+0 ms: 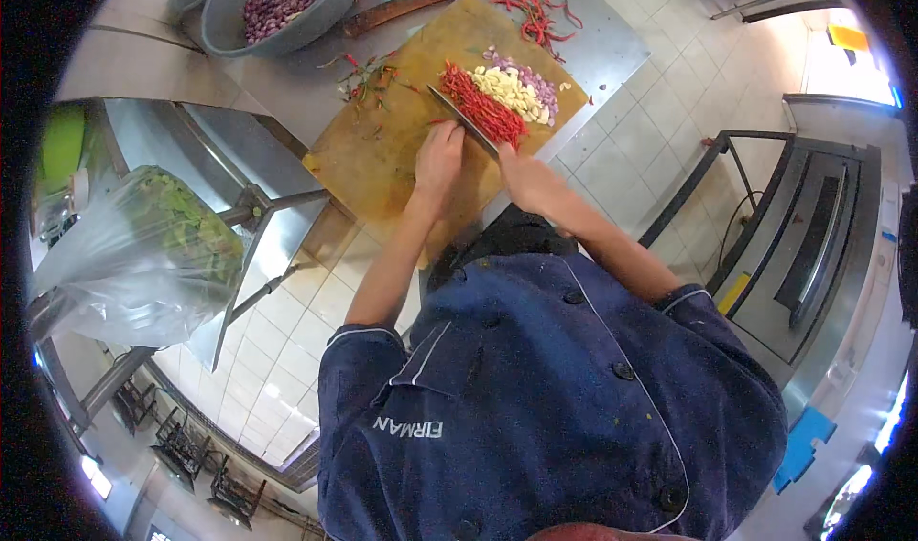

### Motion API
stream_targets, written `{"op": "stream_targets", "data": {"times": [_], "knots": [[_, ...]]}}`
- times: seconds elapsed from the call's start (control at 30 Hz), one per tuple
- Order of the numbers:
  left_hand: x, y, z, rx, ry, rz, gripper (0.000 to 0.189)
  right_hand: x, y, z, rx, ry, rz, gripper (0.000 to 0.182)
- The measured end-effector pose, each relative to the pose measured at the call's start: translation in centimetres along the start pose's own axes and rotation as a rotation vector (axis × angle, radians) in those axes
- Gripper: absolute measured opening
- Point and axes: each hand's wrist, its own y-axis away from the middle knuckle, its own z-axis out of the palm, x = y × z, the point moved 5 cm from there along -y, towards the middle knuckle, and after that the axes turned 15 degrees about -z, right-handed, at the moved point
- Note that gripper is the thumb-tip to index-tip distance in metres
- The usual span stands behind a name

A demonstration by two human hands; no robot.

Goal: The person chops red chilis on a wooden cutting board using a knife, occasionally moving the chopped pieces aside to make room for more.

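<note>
My right hand (532,181) grips the handle of a kitchen knife (462,118). Its long blade slants up to the left across a worn yellowish cutting board (366,139). Along the blade's right side lies a heap of red chillies (484,104), beside peeled garlic cloves (510,93) and pale purple shallots (541,86). My left hand (439,159) rests on the board just left of the blade, fingers curled. A bit of red chilli shows at its fingertips; whether they pinch it is hidden.
Chilli stems and scraps (369,78) lie on the board's left. Loose red chillies (538,18) and a curved wooden piece (430,0) are on the metal table (609,39). A grey tub (287,43) holds small shallots. Leafy greens fill a plastic bag (136,283) at left.
</note>
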Motion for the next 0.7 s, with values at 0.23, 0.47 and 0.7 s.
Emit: {"op": "stream_targets", "data": {"times": [0.23, 0.47, 0.7], "knots": [[-0.2, -0.1, -0.8, -0.068, -0.038, -0.038, 0.023, -0.6, -2.2, -1.7, -0.005, -0.01, -0.024, 0.019], [0.4, -0.6, -1.5, -0.024, -0.007, -0.066, 0.023, 0.2, -3.0, 0.1, 0.014, -0.031, -0.046, 0.022], [-1.0, -1.2, -1.4, -0.027, 0.016, -0.118, 0.025, -1.0, -3.6, 0.6, 0.062, -0.076, -0.06, 0.022]]}}
